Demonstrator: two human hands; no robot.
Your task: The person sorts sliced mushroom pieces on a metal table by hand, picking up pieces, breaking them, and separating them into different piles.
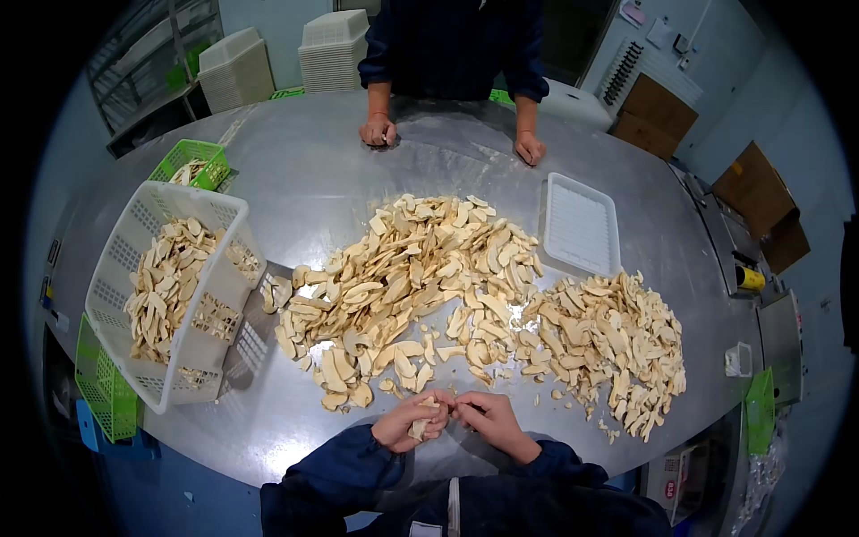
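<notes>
My left hand (412,421) is closed around a pale dried mushroom slice (419,428) close to the table's near edge. Its fingertips meet those of my right hand (490,420), which is pinched together. Whatever lies between the right fingertips is too small to make out. Just beyond both hands spreads a large heap of dried mushroom slices (412,268). To the right of it, and touching it, is a second heap of slices (617,345). A few loose bits lie around my fingers.
On the left stands a white perforated basket (242,210) holding slices, with a small green basket (215,166) behind. A white tray (582,224) sits at the right on the metal table (304,161). Across from me, a co-worker's two hands (378,132) rest on the table.
</notes>
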